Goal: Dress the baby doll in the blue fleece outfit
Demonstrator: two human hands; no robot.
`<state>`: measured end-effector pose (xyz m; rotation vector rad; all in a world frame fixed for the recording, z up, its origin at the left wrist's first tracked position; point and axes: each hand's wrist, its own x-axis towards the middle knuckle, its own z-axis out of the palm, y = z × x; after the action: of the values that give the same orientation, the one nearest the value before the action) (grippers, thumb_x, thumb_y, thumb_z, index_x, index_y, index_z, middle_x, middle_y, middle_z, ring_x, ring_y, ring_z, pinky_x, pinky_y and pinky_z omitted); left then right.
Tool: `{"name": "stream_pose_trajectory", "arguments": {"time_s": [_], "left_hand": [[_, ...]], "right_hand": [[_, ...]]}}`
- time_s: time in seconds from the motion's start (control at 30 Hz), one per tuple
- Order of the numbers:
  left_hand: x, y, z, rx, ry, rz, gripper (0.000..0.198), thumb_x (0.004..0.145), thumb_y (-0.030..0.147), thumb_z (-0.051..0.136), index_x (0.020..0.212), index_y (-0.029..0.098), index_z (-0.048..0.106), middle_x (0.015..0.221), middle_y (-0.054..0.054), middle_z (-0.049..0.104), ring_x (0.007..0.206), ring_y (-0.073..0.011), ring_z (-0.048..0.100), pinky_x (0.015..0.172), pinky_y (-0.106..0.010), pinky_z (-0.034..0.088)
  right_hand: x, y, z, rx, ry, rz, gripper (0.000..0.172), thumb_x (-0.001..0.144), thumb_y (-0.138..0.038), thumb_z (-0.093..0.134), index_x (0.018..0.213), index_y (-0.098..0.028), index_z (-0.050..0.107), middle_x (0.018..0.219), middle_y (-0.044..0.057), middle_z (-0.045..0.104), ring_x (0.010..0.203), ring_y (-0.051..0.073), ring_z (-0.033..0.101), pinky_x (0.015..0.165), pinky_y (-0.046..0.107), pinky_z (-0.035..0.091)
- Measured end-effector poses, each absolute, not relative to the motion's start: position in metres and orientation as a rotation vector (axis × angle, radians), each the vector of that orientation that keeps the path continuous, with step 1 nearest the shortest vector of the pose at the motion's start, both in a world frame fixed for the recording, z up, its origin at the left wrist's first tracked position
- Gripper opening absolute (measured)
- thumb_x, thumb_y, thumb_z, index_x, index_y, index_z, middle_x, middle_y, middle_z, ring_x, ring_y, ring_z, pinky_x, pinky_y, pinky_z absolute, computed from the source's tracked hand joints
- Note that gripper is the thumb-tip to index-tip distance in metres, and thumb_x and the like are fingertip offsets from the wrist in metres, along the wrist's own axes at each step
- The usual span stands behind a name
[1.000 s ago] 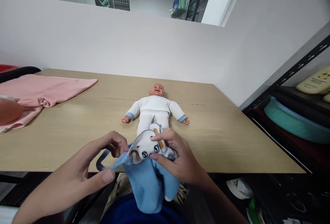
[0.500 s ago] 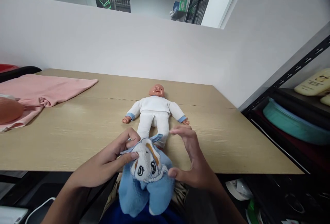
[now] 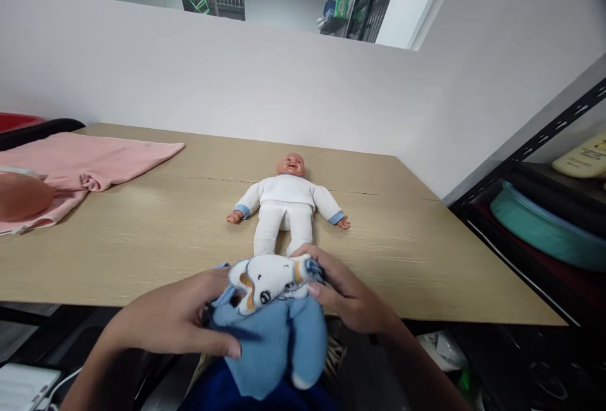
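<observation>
A small blue fleece baby garment (image 3: pixel 265 348) with a white cartoon-face patch (image 3: pixel 272 272) hangs over the table's front edge, close to my body. My left hand (image 3: pixel 184 316) holds its left side, thumb in front and fingers partly hidden behind the cloth. At the upper right edge of the patch, my right hand (image 3: pixel 341 291) pinches the fabric between thumb and fingers. Beyond the garment lies a baby doll (image 3: pixel 288 193) on its back in white clothes with blue cuffs, head away from me; its feet are hidden behind the garment.
A pink cloth (image 3: pixel 108 155) is spread on the left of the wooden table (image 3: pixel 142 253), with a rounded skin-coloured object (image 3: pixel 23 196) on it. To the right, a black shelf rack holds a teal basin (image 3: pixel 544 228) and a pale yellow bottle (image 3: pixel 584 155). A white wall (image 3: pixel 213 83) stands behind.
My right hand was apart from the garment with fingers spread and has closed on its right edge. My left hand has shifted left and down its side. The face patch is stretched wider.
</observation>
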<state>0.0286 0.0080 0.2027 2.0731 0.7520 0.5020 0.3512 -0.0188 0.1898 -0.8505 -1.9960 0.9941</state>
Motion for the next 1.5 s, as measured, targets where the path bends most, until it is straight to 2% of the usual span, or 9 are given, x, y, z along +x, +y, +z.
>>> {"name": "stream_pose_trajectory", "arguments": {"time_s": [0.2, 0.37, 0.53, 0.73, 0.93, 1.07, 1.23, 1.43, 1.5], "left_hand": [[0.037, 0.018, 0.179, 1.921, 0.813, 0.601, 0.031, 0.099, 0.043, 0.075, 0.124, 0.026, 0.083, 0.119, -0.007, 0.084, 0.108, -0.0286, 0.078, 0.098, -0.034, 0.065], [0.041, 0.018, 0.173, 1.776, 0.848, 0.496, 0.034, 0.101, 0.052, 0.072, 0.116, 0.025, 0.083, 0.112, -0.005, 0.084, 0.103, -0.0274, 0.076, 0.094, -0.034, 0.064], [0.039, 0.024, 0.162, 1.575, 0.546, 0.423, 0.061, 0.074, 0.062, 0.094, 0.117, 0.021, 0.082, 0.109, -0.007, 0.083, 0.098, -0.0290, 0.076, 0.091, -0.037, 0.065], [0.036, 0.033, 0.142, 1.504, 0.505, 0.546, 0.052, 0.093, 0.068, 0.077, 0.117, 0.023, 0.084, 0.109, -0.009, 0.083, 0.108, -0.0282, 0.076, 0.109, -0.044, 0.056], [0.037, 0.029, 0.130, 1.401, 0.667, 0.499, 0.063, 0.094, 0.074, 0.071, 0.128, 0.022, 0.079, 0.136, -0.013, 0.076, 0.128, -0.0321, 0.067, 0.123, -0.052, 0.045], [0.043, 0.023, 0.131, 1.376, 0.579, 0.473, 0.061, 0.093, 0.076, 0.070, 0.118, 0.022, 0.080, 0.118, -0.010, 0.079, 0.111, -0.0283, 0.070, 0.107, -0.043, 0.055], [0.049, 0.020, 0.114, 1.151, 0.293, 0.464, 0.067, 0.071, 0.071, 0.093, 0.107, 0.016, 0.078, 0.078, -0.003, 0.069, 0.070, -0.0152, 0.058, 0.070, -0.024, 0.050], [0.046, 0.012, 0.107, 0.985, 0.622, 0.671, 0.049, 0.078, 0.061, 0.091, 0.094, 0.017, 0.074, 0.076, -0.002, 0.066, 0.078, -0.0186, 0.058, 0.075, -0.026, 0.048], [0.049, 0.010, 0.115, 1.052, 0.671, 0.653, 0.045, 0.084, 0.060, 0.086, 0.085, 0.018, 0.071, 0.076, -0.002, 0.065, 0.079, -0.0198, 0.059, 0.080, -0.029, 0.050]], "right_hand": [[0.337, -0.004, 0.180, -0.769, -2.191, 1.289, 0.088, 0.072, -0.043, 0.100, 0.149, -0.025, 0.062, 0.139, 0.009, 0.073, 0.128, 0.030, 0.070, 0.115, 0.047, 0.057], [0.328, 0.002, 0.171, -0.703, -2.182, 1.424, 0.031, 0.087, -0.043, 0.089, 0.109, -0.025, 0.079, 0.099, -0.002, 0.078, 0.091, 0.019, 0.074, 0.087, 0.033, 0.066], [0.329, 0.001, 0.153, -0.758, -1.836, 1.674, 0.049, 0.089, -0.047, 0.086, 0.132, -0.024, 0.074, 0.114, 0.004, 0.081, 0.098, 0.020, 0.077, 0.092, 0.035, 0.066], [0.327, 0.004, 0.156, -0.709, -1.990, 1.958, 0.063, 0.062, -0.036, 0.105, 0.119, -0.027, 0.079, 0.116, 0.000, 0.080, 0.107, 0.022, 0.076, 0.100, 0.036, 0.064], [0.325, 0.001, 0.150, -0.763, -1.862, 1.698, 0.050, 0.082, -0.047, 0.092, 0.123, -0.023, 0.078, 0.120, 0.006, 0.080, 0.112, 0.024, 0.075, 0.109, 0.042, 0.060], [0.320, 0.006, 0.133, -0.940, -1.666, 1.614, 0.067, 0.087, -0.061, 0.086, 0.140, -0.023, 0.070, 0.141, 0.012, 0.075, 0.136, 0.033, 0.067, 0.126, 0.055, 0.044], [0.308, 0.009, 0.138, -1.005, -1.620, 1.665, 0.058, 0.095, -0.061, 0.078, 0.144, -0.029, 0.070, 0.144, 0.008, 0.074, 0.145, 0.034, 0.062, 0.130, 0.051, 0.040], [0.302, 0.004, 0.159, -0.804, -1.655, 1.745, 0.073, 0.080, -0.046, 0.093, 0.146, -0.028, 0.067, 0.145, 0.005, 0.074, 0.137, 0.033, 0.067, 0.123, 0.049, 0.049], [0.297, 0.001, 0.160, -1.018, -1.674, 1.541, 0.059, 0.081, -0.037, 0.089, 0.137, -0.027, 0.072, 0.135, 0.006, 0.079, 0.127, 0.032, 0.073, 0.115, 0.048, 0.056]]}}
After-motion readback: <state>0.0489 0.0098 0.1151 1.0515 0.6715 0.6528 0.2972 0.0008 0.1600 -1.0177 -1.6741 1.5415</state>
